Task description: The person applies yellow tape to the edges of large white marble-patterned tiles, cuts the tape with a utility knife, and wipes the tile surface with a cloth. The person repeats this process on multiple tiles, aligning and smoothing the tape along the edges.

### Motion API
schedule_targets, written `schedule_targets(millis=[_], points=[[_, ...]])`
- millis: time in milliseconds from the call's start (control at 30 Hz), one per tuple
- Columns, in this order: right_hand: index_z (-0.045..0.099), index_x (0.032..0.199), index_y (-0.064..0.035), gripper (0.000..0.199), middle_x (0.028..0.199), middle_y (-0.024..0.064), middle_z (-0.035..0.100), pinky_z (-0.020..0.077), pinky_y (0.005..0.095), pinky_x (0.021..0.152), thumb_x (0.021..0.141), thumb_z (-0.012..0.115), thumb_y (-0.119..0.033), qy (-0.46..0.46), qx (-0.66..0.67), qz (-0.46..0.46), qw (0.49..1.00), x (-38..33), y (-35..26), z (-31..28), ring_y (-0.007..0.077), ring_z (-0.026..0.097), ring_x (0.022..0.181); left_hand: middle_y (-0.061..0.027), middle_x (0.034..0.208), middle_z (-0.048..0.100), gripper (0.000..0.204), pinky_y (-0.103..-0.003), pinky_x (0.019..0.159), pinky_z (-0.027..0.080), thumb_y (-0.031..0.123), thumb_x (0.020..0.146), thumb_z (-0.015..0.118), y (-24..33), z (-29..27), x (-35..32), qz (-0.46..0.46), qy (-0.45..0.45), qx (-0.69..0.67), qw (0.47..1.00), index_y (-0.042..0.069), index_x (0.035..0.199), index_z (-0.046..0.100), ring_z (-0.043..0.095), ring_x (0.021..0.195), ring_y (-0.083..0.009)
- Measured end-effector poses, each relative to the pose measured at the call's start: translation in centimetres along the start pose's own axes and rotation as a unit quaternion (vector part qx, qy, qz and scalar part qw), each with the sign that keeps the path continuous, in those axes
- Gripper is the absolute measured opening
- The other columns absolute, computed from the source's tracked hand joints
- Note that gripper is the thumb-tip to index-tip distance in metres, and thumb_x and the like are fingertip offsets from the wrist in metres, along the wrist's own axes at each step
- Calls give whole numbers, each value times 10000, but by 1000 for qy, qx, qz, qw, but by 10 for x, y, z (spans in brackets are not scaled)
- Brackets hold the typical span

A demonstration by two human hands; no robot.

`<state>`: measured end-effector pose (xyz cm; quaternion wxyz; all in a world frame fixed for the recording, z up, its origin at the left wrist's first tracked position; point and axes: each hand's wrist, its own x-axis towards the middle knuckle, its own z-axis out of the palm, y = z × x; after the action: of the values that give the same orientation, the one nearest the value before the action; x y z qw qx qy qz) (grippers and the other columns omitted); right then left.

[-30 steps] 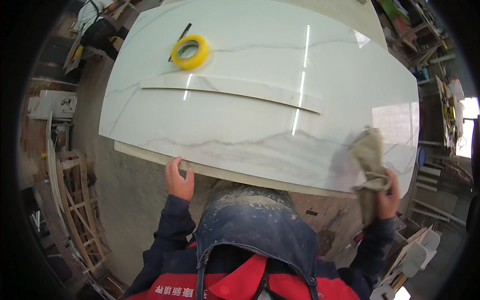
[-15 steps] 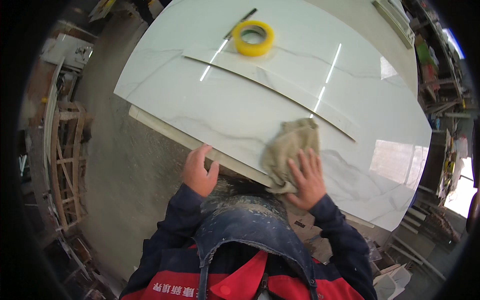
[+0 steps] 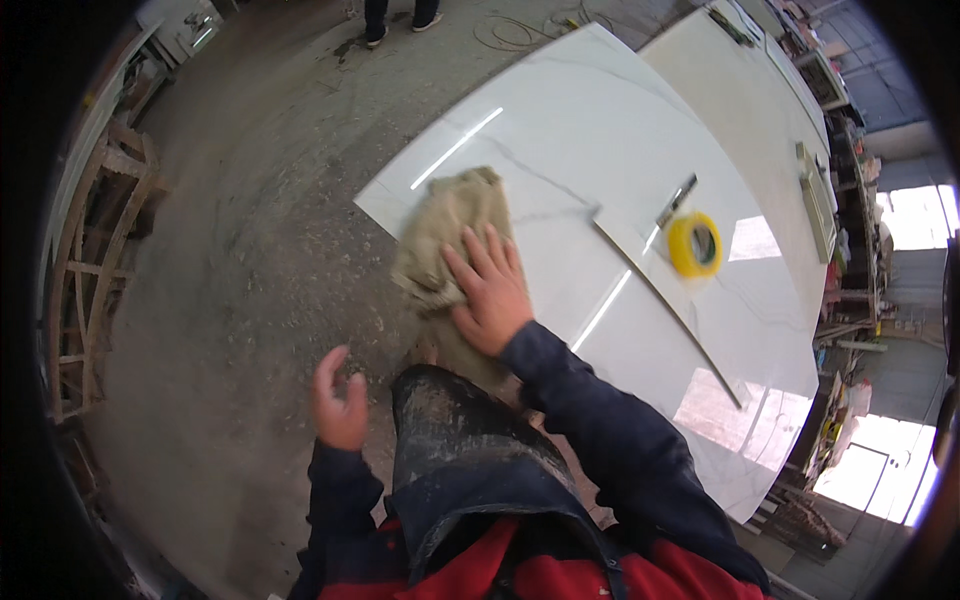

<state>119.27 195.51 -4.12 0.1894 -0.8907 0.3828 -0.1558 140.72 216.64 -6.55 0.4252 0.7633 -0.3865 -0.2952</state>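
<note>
My right hand (image 3: 492,295) lies with its fingers spread over a crumpled beige cloth (image 3: 462,215), pressing it on a glossy white marble-look slab (image 3: 575,130). The cloth is at the slab's left end, and part of it hangs past the near edge. My left hand (image 3: 343,405) hovers over the floor, away from the slab, empty with thumb and fingers apart. Farther right on the slab sit a roll of yellow tape (image 3: 693,245), a dark pen-like tool (image 3: 677,199) and a long thin strip (image 3: 672,315).
A pale board (image 3: 690,60) extends beyond the slab's far side. Wooden frames (image 3: 95,270) stand at the left over a dusty concrete floor (image 3: 230,300). At the top, another person's legs and shoes (image 3: 400,22) show near a coiled hose (image 3: 515,35). Cluttered shelving lines the right.
My right hand has slid the cloth leftward along the slab to its left end. My left hand has drawn back from the slab's edge. The view has turned left.
</note>
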Motion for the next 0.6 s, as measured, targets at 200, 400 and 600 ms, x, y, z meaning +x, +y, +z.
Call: schedule_targets(millis=[200, 400, 600], points=[[670, 1217, -50, 416, 1329, 214, 628, 306, 525, 1172, 830, 571, -166, 56, 142, -51, 987, 202, -51, 79, 444, 467, 1360, -184, 1416, 585, 513, -407, 1044, 444, 177, 974, 602, -53, -76, -27, -149, 118, 6, 982, -10, 1440, 499, 568, 1290, -289], [668, 1199, 18, 364, 1132, 153, 730, 518, 394, 951, 893, 551, -139, 77, 544, 23, 835, 294, -107, 70, 326, 686, 1019, -193, 1416, 580, 534, -406, 1059, 432, 213, 977, 600, -65, -108, -50, -152, 173, 22, 973, -13, 1448, 489, 559, 1301, -294], [692, 1185, 38, 358, 1039, 182, 748, 560, 350, 879, 884, 547, -93, 130, 376, 11, 917, 141, -27, -112, 244, 731, 966, -192, 1398, 593, 508, -403, 1043, 445, 189, 969, 607, -32, -95, 22, -66, 86, 14, 994, -13, 1425, 510, 571, 1284, -297]])
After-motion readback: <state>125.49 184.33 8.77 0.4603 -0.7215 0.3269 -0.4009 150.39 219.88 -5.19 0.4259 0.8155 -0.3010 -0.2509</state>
